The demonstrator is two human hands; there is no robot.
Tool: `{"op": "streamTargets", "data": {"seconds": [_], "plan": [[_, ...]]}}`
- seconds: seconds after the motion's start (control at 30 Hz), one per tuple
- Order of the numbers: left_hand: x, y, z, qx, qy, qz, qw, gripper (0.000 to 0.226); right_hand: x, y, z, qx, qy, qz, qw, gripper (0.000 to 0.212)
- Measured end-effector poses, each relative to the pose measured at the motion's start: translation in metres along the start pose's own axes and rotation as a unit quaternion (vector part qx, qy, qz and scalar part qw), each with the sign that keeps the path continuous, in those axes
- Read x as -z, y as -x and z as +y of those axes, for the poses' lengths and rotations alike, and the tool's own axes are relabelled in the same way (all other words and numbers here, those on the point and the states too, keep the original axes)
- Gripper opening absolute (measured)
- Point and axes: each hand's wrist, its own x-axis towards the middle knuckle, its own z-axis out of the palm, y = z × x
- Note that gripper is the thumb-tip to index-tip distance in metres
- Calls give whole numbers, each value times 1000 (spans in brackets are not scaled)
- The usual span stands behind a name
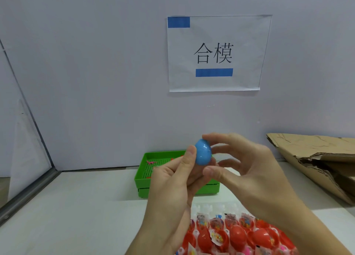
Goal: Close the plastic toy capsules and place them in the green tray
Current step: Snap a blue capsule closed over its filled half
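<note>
A closed blue egg-shaped capsule [203, 154] is held upright above the green tray [143, 181] at the bench's back edge; open red capsules [238, 235] crowd the front edge.

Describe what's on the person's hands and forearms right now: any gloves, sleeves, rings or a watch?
Both hands are bare. The left hand and the right hand show no gloves, and no rings are visible on the fingers in view. Both forearms are uncovered as far as the bottom edge of the picture; no sleeve, watch or wristband shows. The nails look short and unpainted.
</note>
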Motion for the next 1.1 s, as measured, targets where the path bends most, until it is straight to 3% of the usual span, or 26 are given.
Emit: {"op": "streamTargets", "data": {"seconds": [0.27,0.37,0.47,0.5,0.6,0.77,1.0,1.1], "plan": [[-3,-2,-5,1,10,-8,1000,36,-2,-1,6,53,31,36,997,54],[-2,-2,-4,-25,-51,-11,998,40,-2,0,4,15,-3,34,999,47],[2,-1,-3,-84,-139,-4,987,43,0,-2,-1,-70,-115,54,989,27],[5,-2,-3,-119,-176,7,977,39,0,-3,-1,-109,-174,58,977,29],[10,-2,0,-205,-253,2,946,33,0,-6,-2,-218,-389,31,894,32],[8,-1,1,-210,-248,-51,944,38,-2,-3,-5,-283,-502,-51,816,35],[9,-1,1,-229,-246,-39,941,27,0,-3,-4,-299,-508,-89,803,32],[12,-1,3,-228,-258,-48,938,25,3,-4,-5,-285,-463,-108,832,34]]}}
